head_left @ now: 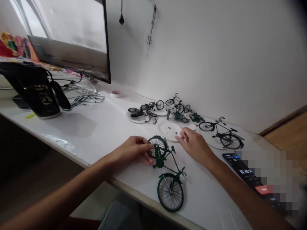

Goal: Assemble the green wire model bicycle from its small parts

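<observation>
My left hand grips a green model bicycle by its rear wheel, thumb on the near side of the spokes. The bicycle's front wheel points toward the table's front edge. At the rim of a white paper plate is my right hand, its fingers curled and the thumb a little apart from the index finger. Between those tips lies a tiny green piece, apparently still on the plate. Another small green piece rests further left on it.
Several model bicycles stand or lie behind, including a black one at right. A phone lies beside my right forearm. At left are a black tumbler, dark wire frames and a monitor. A tape roll sits near the wall.
</observation>
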`<state>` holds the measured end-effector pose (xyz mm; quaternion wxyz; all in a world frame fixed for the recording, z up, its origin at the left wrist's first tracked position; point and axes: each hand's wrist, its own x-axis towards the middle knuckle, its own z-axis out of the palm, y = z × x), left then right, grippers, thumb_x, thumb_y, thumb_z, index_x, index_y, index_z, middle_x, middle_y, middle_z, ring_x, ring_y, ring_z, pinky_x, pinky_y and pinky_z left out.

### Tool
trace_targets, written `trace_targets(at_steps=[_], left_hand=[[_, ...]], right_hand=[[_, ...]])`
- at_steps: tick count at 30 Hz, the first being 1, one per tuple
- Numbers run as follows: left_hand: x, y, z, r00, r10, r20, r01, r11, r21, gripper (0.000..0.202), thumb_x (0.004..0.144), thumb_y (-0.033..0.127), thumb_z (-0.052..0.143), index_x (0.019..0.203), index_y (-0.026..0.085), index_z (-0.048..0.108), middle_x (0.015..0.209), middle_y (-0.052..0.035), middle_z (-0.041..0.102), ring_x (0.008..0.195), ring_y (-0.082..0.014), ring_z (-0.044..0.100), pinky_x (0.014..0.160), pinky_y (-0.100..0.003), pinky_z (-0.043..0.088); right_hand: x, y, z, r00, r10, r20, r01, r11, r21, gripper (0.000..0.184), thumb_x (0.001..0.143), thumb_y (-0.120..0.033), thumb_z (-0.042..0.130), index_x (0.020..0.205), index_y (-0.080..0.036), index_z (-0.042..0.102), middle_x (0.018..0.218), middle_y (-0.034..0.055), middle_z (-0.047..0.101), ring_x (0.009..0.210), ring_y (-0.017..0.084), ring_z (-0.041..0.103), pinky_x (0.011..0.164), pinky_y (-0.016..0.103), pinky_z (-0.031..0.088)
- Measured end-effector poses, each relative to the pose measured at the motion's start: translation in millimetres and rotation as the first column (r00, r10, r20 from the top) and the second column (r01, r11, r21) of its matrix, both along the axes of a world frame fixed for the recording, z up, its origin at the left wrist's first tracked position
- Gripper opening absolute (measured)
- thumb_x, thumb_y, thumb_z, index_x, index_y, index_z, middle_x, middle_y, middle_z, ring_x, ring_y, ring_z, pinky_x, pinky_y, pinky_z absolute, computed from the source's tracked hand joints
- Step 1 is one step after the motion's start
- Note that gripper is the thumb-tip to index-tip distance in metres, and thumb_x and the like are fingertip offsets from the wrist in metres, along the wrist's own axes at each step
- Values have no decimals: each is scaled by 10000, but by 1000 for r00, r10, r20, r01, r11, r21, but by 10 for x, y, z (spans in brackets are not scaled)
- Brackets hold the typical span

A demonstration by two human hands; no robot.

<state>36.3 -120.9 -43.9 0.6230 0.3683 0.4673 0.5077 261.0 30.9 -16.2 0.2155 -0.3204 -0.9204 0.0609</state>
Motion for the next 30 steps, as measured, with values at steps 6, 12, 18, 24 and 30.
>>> trace_targets(at_steps=[6,12,18,24,30], left_hand=[[-5,22,-42,999,11,41,-12,1000,16,307,817,395,738,835,139,570,741,-97,724,656,-181,724,622,-261,578],[-25,53,-100,1000,-12,25,11,1000,25,334,829,431,723,877,147,553,761,-111,737,708,-211,743,637,-283,584],[-19,39,-67,1000,-17,22,17,1000,-2,328,827,427,721,847,141,564,720,-101,731,689,-208,738,649,-287,584],[9,24,22,1000,4,11,-4,999,-33,323,803,407,745,816,141,561,695,-94,722,663,-206,730,639,-295,580],[35,-8,69,999,23,-31,-24,998,-62,293,835,385,718,815,144,552,698,-99,724,643,-183,722,595,-252,562]], right_hand=[[-358,242,48,961,187,205,-204,977,66,115,899,-103,525,968,-184,567,1008,86,642,911,195,601,762,291,442],[-446,225,-65,944,151,292,-201,968,150,208,893,-56,465,745,-177,548,774,78,608,698,182,543,630,291,375],[-421,152,-121,946,133,296,-199,958,206,232,906,-38,404,836,-163,586,835,104,629,774,210,563,660,313,403],[-416,177,-154,945,149,290,-210,958,194,198,923,-77,431,900,-165,607,862,103,647,796,210,581,689,309,427],[-421,140,-130,946,68,316,-135,971,195,237,878,-3,421,762,-176,533,788,79,598,702,176,533,619,288,345]])
